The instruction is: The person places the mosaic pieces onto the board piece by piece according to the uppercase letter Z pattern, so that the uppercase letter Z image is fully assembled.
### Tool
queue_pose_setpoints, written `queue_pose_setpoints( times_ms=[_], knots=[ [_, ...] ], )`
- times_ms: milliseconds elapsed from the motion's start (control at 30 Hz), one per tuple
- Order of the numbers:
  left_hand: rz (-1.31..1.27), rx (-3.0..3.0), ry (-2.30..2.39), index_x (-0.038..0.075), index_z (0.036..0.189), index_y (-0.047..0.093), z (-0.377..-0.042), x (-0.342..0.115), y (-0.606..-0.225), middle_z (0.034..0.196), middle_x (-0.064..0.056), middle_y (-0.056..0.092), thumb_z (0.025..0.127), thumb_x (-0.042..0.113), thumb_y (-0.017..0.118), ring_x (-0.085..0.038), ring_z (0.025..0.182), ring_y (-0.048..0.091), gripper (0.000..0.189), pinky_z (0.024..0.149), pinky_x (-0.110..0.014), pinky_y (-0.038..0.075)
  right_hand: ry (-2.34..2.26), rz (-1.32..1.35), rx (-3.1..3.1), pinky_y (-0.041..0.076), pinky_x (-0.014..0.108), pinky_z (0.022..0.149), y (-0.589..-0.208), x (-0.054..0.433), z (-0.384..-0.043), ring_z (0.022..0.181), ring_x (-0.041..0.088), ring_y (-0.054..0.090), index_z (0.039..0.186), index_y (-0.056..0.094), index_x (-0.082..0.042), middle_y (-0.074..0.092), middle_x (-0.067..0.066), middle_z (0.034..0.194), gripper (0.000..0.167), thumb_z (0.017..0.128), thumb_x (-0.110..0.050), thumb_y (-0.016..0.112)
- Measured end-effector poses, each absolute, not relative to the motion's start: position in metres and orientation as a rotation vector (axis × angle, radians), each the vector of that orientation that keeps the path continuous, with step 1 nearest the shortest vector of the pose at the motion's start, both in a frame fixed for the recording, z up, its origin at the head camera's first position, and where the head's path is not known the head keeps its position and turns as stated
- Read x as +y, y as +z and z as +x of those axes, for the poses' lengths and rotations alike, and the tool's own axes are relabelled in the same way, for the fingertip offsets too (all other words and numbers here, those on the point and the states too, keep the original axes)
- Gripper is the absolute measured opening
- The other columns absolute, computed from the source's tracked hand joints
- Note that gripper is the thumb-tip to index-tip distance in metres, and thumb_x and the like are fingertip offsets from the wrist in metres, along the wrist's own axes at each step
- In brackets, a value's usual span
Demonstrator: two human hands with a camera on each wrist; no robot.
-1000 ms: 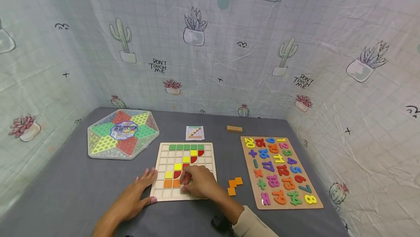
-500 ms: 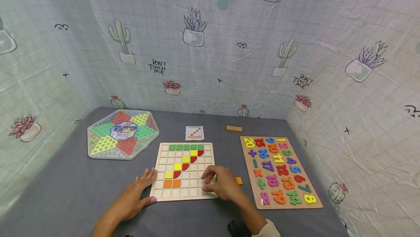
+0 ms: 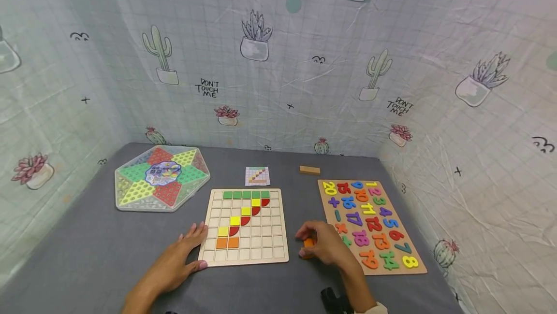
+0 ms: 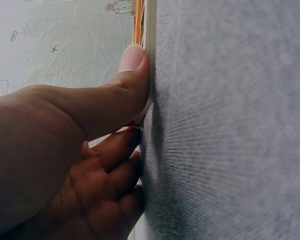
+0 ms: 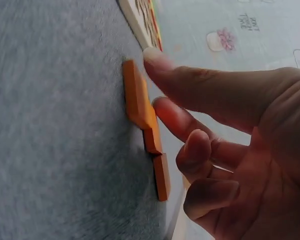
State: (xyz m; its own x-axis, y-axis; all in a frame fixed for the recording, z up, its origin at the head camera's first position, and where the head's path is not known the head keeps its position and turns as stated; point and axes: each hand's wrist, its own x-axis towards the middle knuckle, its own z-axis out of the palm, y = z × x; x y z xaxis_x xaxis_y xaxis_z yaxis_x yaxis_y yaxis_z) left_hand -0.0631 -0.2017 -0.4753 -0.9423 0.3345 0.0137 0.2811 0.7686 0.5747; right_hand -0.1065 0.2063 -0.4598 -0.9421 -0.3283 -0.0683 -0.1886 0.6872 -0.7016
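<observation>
A wooden grid board (image 3: 264,252) lies in the middle of the table in the head view. It bears a row of green squares (image 3: 246,194), a diagonal of yellow squares (image 3: 235,221) and red rounded pieces (image 3: 245,220), and two orange squares (image 3: 227,243). My left hand (image 3: 176,258) rests at the board's left corner, thumb on its front edge, fingers extended. Right of the board, my right hand (image 3: 325,242) is over loose orange square tiles (image 3: 309,243). In the right wrist view, thumb and forefinger are close above the nearest tile (image 5: 135,97); no clear grip shows.
A small pattern card (image 3: 257,176) lies behind the board, and a wooden block (image 3: 310,170) stands to its right. A number puzzle board (image 3: 348,270) lies right of my right hand. At the back left is a hexagonal Chinese checkers box (image 3: 162,174).
My right hand has left the board and moved right to the loose orange tiles. The two orange squares stay in the board. My left hand has not moved.
</observation>
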Motion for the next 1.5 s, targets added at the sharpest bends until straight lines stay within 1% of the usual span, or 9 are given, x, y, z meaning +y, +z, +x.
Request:
queue_pose_setpoints(
  times_ms=[133, 233, 367, 467, 567, 667, 1100, 1333, 1500],
  knots=[
    [0.511, 2.876, 0.912, 0.000, 0.157, 0.049, -0.063, -0.202, -0.476, 0.169, -0.018, 0.041, 0.087, 0.026, 0.085, -0.042, 0.159, 0.032, 0.083, 0.122, -0.066, 0.028, -1.042, -0.429, 2.751, 0.048, 0.027, 0.073, -0.461, 0.209, -0.106, 0.087, 0.017, 0.059, 0.100, 0.077, -0.017, 0.067, 0.001, 0.095, 0.033, 0.075, -0.011, 0.097],
    [0.521, 2.885, 0.904, -0.001, 0.157, 0.049, -0.063, -0.201, -0.477, 0.168, -0.018, 0.041, 0.087, 0.025, 0.085, -0.042, 0.159, 0.033, 0.083, 0.122, -0.067, 0.028, -0.995, -0.325, 2.837, 0.052, 0.030, 0.078, -0.462, 0.209, -0.105, 0.090, 0.016, 0.060, 0.101, 0.078, -0.018, 0.066, 0.000, 0.097, 0.032, 0.076, -0.013, 0.097],
    [0.518, 2.884, 0.907, 0.000, 0.157, 0.049, -0.063, -0.200, -0.477, 0.168, -0.018, 0.041, 0.087, 0.024, 0.085, -0.043, 0.159, 0.032, 0.083, 0.122, -0.067, 0.027, -0.924, -0.092, 2.943, 0.057, 0.041, 0.086, -0.462, 0.209, -0.104, 0.095, 0.016, 0.062, 0.105, 0.079, -0.020, 0.067, -0.001, 0.103, 0.029, 0.080, -0.015, 0.094],
    [0.503, 2.880, 0.918, 0.000, 0.157, 0.049, -0.063, -0.200, -0.477, 0.169, -0.017, 0.041, 0.087, 0.024, 0.085, -0.042, 0.159, 0.032, 0.083, 0.123, -0.067, 0.026, -0.911, -0.006, 2.948, 0.054, 0.039, 0.079, -0.462, 0.208, -0.106, 0.088, 0.016, 0.060, 0.103, 0.078, -0.019, 0.066, -0.002, 0.097, 0.025, 0.083, -0.014, 0.092],
    [0.496, 2.884, 0.921, 0.000, 0.158, 0.049, -0.063, -0.200, -0.476, 0.169, -0.017, 0.041, 0.087, 0.023, 0.085, -0.040, 0.159, 0.032, 0.083, 0.123, -0.067, 0.026, -0.945, -0.011, 2.921, 0.047, 0.032, 0.068, -0.463, 0.207, -0.107, 0.077, 0.015, 0.056, 0.094, 0.076, -0.018, 0.063, -0.002, 0.084, 0.018, 0.084, -0.012, 0.091],
    [0.500, 2.895, 0.913, 0.000, 0.157, 0.049, -0.063, -0.201, -0.477, 0.168, -0.016, 0.042, 0.086, 0.023, 0.086, -0.039, 0.159, 0.032, 0.083, 0.123, -0.067, 0.027, -0.974, -0.036, 2.895, 0.043, 0.029, 0.063, -0.465, 0.207, -0.108, 0.071, 0.015, 0.055, 0.087, 0.073, -0.019, 0.061, -0.004, 0.077, 0.017, 0.086, -0.014, 0.090],
    [0.490, 2.859, 0.925, 0.000, 0.158, 0.048, -0.064, -0.202, -0.477, 0.170, -0.017, 0.039, 0.087, 0.024, 0.085, -0.043, 0.160, 0.031, 0.084, 0.123, -0.068, 0.026, -0.978, -0.082, 2.891, 0.041, 0.024, 0.060, -0.465, 0.200, -0.105, 0.068, 0.013, 0.053, 0.085, 0.066, -0.017, 0.058, -0.003, 0.075, 0.028, 0.081, -0.018, 0.094],
    [0.484, 2.845, 0.915, 0.001, 0.159, 0.047, -0.063, -0.202, -0.477, 0.171, -0.017, 0.037, 0.088, 0.026, 0.085, -0.042, 0.160, 0.030, 0.085, 0.123, -0.064, 0.026, -1.178, -0.153, 2.850, 0.045, 0.022, 0.057, -0.466, 0.188, -0.102, 0.069, 0.012, 0.056, 0.085, 0.076, -0.019, 0.063, -0.006, 0.073, 0.015, 0.085, -0.016, 0.091],
    [0.474, 2.840, 0.934, 0.001, 0.159, 0.047, -0.063, -0.202, -0.477, 0.171, -0.017, 0.037, 0.088, 0.026, 0.084, -0.042, 0.160, 0.029, 0.084, 0.123, -0.064, 0.025, -1.251, -0.220, 2.836, 0.043, 0.022, 0.051, -0.465, 0.175, -0.100, 0.062, 0.010, 0.054, 0.083, 0.077, -0.023, 0.069, -0.010, 0.074, 0.013, 0.086, -0.020, 0.090]
  ],
)
